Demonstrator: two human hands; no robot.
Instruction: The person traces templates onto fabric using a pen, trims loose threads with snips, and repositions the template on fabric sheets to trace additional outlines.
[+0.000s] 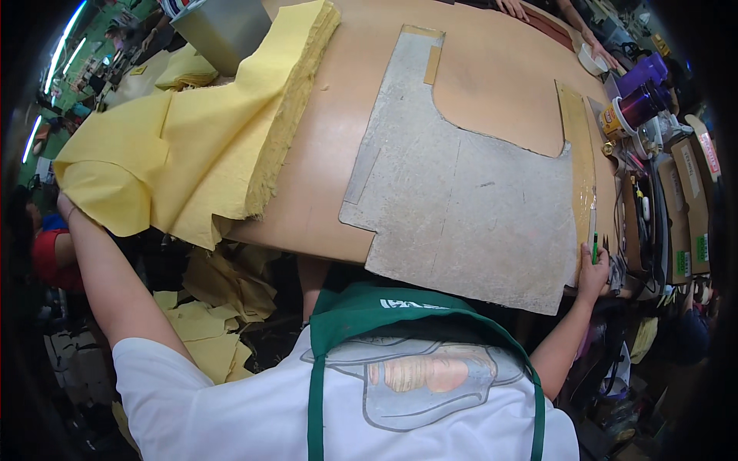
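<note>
At the far left my left hand (68, 203) is at the edge of a floppy yellow sheet (115, 165), its fingers hidden behind the material. The sheet drapes off a thick stack of yellow sheets (288, 115) with fuzzy cut edges. On the right, my right hand (593, 272) is closed around a slim tool with a green part (595, 244), at the near right edge of the table. Beside that hand lies a large, worn grey pattern template (477, 207), flat on the tan tabletop (307, 207), with brown tape (576, 154) along its right side.
A grey bin (223, 34) stands behind the yellow stack. Yellow scraps (207, 330) lie below the table's front edge. Cups, a purple container (642, 73) and cardboard boxes (692, 200) crowd the right side. Another person's hands (600, 50) rest at the far edge.
</note>
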